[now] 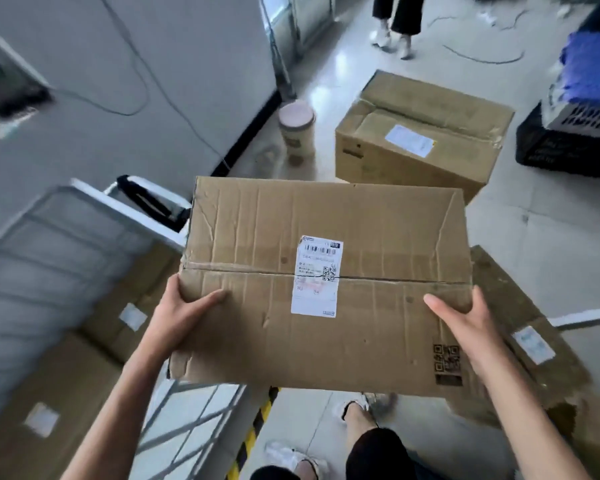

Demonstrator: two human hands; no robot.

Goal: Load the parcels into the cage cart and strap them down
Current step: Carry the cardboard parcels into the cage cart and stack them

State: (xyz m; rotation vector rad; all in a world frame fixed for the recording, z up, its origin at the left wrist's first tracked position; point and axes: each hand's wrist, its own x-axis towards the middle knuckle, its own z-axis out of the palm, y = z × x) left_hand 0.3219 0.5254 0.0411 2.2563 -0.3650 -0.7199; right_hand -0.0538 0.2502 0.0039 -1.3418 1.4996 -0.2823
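I hold a worn brown cardboard parcel (326, 285) with a white shipping label in the air in front of me. My left hand (181, 313) grips its left edge, thumb on top. My right hand (465, 320) grips its right edge, thumb on top too. The wire cage cart (49, 258) stands at the lower left, and brown parcels (84, 362) with white labels lie inside it. The held parcel hangs just right of the cart's upper rail.
A large taped box (423, 136) sits on the floor ahead, another box (534, 337) lies under my right arm. A lidded tub (297, 133) stands by the wall. Black crates (568, 147) sit at right. A person's legs (395, 22) stand at the top. Yellow-black tape (253, 431) marks the floor.
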